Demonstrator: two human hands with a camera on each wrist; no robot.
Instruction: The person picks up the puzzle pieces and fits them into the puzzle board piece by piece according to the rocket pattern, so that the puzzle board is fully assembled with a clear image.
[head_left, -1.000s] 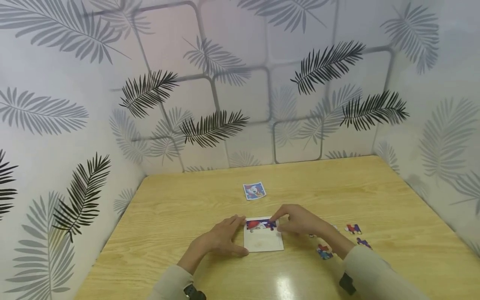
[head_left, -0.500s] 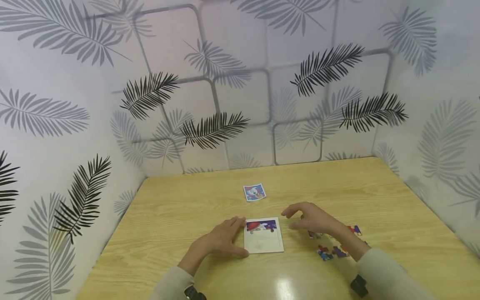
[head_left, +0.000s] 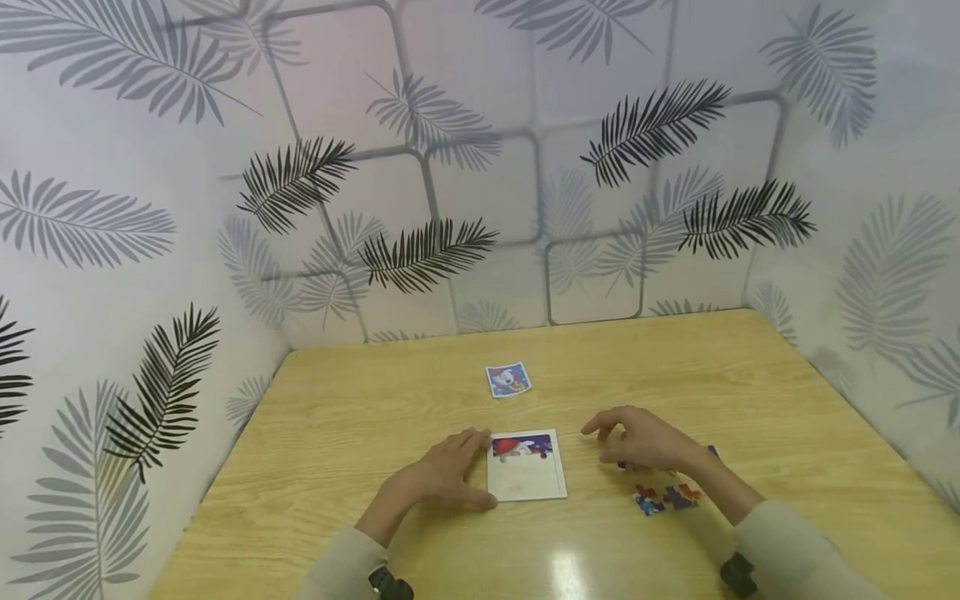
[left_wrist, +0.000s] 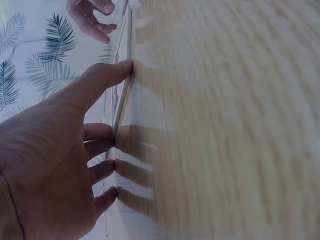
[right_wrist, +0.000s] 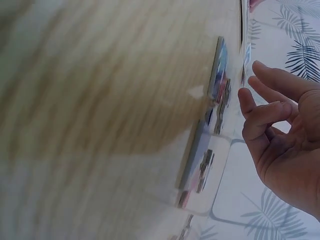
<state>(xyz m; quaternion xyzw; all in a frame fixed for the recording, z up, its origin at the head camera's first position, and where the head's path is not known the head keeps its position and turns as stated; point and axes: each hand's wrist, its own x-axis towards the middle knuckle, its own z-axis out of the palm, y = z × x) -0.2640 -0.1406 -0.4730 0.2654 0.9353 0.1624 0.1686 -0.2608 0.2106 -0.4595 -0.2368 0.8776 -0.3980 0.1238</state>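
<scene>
A square white jigsaw board [head_left: 528, 482] lies on the table, its top row filled with purple, red and white puzzle pieces [head_left: 521, 447]. My left hand [head_left: 442, 473] rests along the board's left side, thumb at the near corner and fingers by the far one; in the left wrist view the thumb touches the board's edge [left_wrist: 123, 97]. To the right, my right hand [head_left: 647, 439] hovers with loosely bent fingers and nothing between them. Loose puzzle pieces [head_left: 681, 497] lie below and behind it, partly hidden by hand and forearm; the right wrist view shows pieces [right_wrist: 193, 155] edge-on.
A small picture card [head_left: 508, 380] of a white cartoon animal in a red hat lies beyond the board. The wooden table [head_left: 375, 400] meets a leaf-patterned wall [head_left: 480, 183] at the back and sides. Each wrist wears a dark strap [head_left: 390, 585].
My right hand has lifted off the board's upper right corner, leaving a piece there, and moved right towards the loose pieces. My left hand stays where it was.
</scene>
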